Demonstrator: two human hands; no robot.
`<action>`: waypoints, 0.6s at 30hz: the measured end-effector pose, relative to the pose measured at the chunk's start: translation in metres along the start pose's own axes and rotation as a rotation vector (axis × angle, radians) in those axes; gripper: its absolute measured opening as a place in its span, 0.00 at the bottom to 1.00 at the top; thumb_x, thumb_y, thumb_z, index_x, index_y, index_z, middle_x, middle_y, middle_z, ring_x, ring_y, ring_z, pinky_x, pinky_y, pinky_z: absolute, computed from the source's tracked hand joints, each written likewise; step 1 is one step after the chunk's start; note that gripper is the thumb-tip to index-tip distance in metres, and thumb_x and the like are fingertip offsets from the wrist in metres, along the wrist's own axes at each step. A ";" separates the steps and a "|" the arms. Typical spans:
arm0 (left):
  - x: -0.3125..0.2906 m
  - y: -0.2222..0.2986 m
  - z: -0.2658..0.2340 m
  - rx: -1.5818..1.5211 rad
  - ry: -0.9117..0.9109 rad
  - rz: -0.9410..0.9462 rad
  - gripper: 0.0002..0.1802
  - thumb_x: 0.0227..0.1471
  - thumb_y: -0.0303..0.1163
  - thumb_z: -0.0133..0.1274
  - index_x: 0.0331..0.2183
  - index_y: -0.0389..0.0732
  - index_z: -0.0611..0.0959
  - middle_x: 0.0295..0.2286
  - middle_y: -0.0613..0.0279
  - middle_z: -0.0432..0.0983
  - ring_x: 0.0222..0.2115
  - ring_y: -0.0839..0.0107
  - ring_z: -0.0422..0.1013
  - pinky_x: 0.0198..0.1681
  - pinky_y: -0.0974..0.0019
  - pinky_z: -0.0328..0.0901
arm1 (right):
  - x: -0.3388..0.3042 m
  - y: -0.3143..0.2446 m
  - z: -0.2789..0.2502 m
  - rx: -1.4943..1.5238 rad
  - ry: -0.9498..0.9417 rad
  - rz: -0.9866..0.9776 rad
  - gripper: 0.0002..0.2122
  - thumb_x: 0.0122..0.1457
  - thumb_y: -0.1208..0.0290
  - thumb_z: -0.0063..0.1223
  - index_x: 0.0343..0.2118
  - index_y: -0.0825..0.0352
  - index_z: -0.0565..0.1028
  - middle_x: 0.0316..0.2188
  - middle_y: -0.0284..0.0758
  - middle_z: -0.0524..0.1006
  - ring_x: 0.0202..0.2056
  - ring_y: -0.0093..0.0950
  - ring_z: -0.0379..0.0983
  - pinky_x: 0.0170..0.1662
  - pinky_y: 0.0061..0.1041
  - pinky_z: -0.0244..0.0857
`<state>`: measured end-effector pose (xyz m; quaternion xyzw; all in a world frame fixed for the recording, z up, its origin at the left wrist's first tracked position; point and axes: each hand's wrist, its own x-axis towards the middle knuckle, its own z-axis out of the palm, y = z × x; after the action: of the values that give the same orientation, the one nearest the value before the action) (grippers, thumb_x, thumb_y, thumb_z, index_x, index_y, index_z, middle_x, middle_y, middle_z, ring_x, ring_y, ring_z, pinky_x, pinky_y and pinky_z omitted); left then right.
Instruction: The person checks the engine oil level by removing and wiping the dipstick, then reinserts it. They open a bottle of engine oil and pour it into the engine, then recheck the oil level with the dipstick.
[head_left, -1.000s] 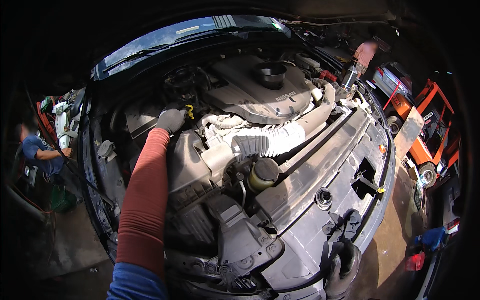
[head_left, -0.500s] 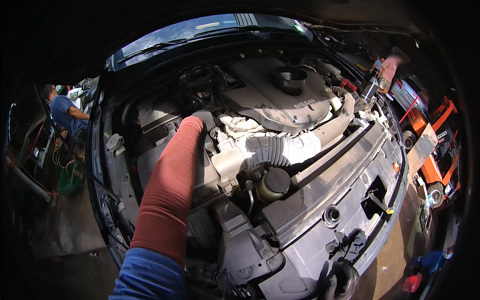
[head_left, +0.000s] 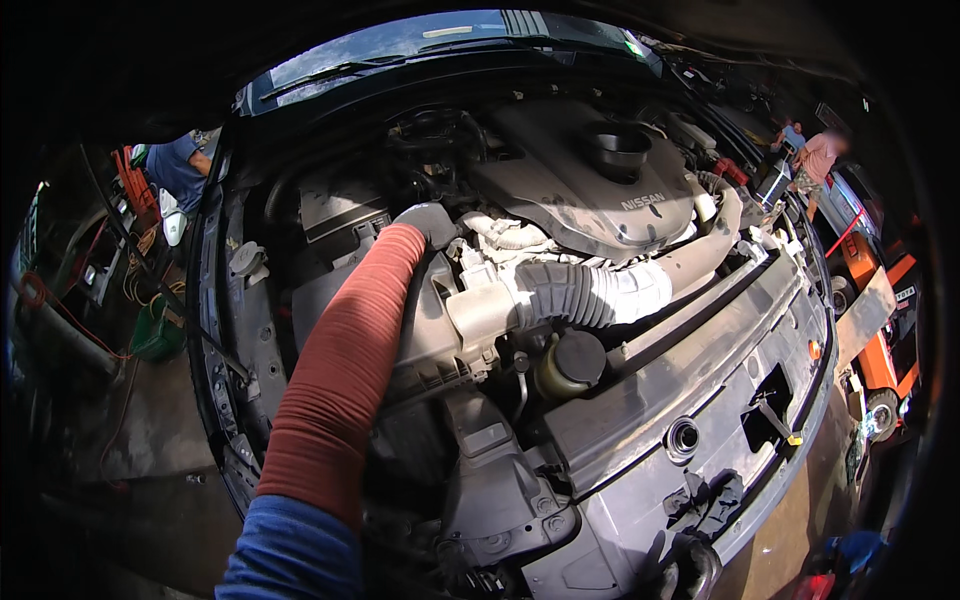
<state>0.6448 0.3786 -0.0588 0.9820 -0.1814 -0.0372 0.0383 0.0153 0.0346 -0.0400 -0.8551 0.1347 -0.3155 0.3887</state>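
Note:
My left arm [head_left: 340,390], in a red-brown sleeve with a blue cuff, reaches into a dusty engine bay. On its end, my left hand [head_left: 428,224] in a grey glove lies beside the air filter housing [head_left: 435,315], left of the engine cover [head_left: 560,180]. The fingers point down among dark parts and are hidden. At the lower edge my right hand [head_left: 700,568], dark-gloved and partly cut off, is by the front panel [head_left: 590,550] with fingers bent and apart. Nothing shows in it. Just beyond lies a crumpled black cloth or glove [head_left: 712,503].
A black funnel [head_left: 615,150] stands on the engine cover. A ribbed intake hose [head_left: 575,295] and a round-capped reservoir [head_left: 570,365] are nearer. A prop rod [head_left: 165,275] crosses at left, where a person in blue [head_left: 175,170] works. Orange machinery [head_left: 880,355] stands at right.
The view has shifted, so the car sits farther right in it. My left hand stays near the same spot, its gloved back showing more. The person at left has changed posture.

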 end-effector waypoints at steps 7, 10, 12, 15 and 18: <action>0.007 -0.010 0.008 0.180 -0.190 0.135 0.18 0.59 0.39 0.50 0.40 0.42 0.90 0.39 0.44 0.85 0.41 0.42 0.81 0.44 0.51 0.75 | 0.001 0.001 -0.006 -0.080 -0.035 -0.046 0.19 0.68 0.69 0.61 0.55 0.78 0.75 0.56 0.47 0.75 0.54 0.41 0.78 0.58 0.40 0.76; 0.016 -0.018 0.012 0.211 -0.238 0.307 0.18 0.61 0.40 0.50 0.46 0.46 0.88 0.39 0.46 0.85 0.39 0.44 0.81 0.43 0.53 0.75 | 0.003 -0.005 -0.006 -0.093 -0.040 -0.044 0.19 0.69 0.68 0.61 0.55 0.78 0.75 0.56 0.47 0.75 0.54 0.41 0.78 0.56 0.38 0.77; 0.023 -0.020 0.015 -0.073 -0.348 0.075 0.29 0.63 0.50 0.49 0.54 0.39 0.84 0.50 0.49 0.84 0.46 0.55 0.80 0.54 0.54 0.71 | 0.004 -0.007 -0.005 -0.060 -0.032 -0.016 0.19 0.69 0.68 0.61 0.55 0.78 0.75 0.56 0.47 0.75 0.54 0.41 0.78 0.55 0.37 0.77; 0.036 -0.024 0.021 -0.125 -0.432 0.063 0.32 0.63 0.54 0.50 0.57 0.40 0.83 0.53 0.53 0.83 0.47 0.55 0.79 0.56 0.53 0.70 | 0.004 -0.006 -0.002 -0.068 -0.030 -0.017 0.19 0.68 0.67 0.62 0.54 0.78 0.76 0.55 0.47 0.75 0.52 0.40 0.79 0.55 0.36 0.77; 0.053 -0.029 0.031 -0.150 -0.493 0.063 0.34 0.62 0.56 0.51 0.58 0.41 0.82 0.54 0.56 0.82 0.48 0.56 0.79 0.57 0.51 0.69 | 0.004 -0.004 -0.003 -0.164 -0.042 -0.095 0.19 0.68 0.67 0.62 0.53 0.78 0.76 0.55 0.48 0.75 0.52 0.39 0.78 0.55 0.36 0.77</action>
<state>0.7013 0.3849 -0.0955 0.9315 -0.2128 -0.2875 0.0668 0.0170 0.0334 -0.0341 -0.8960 0.1113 -0.3035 0.3045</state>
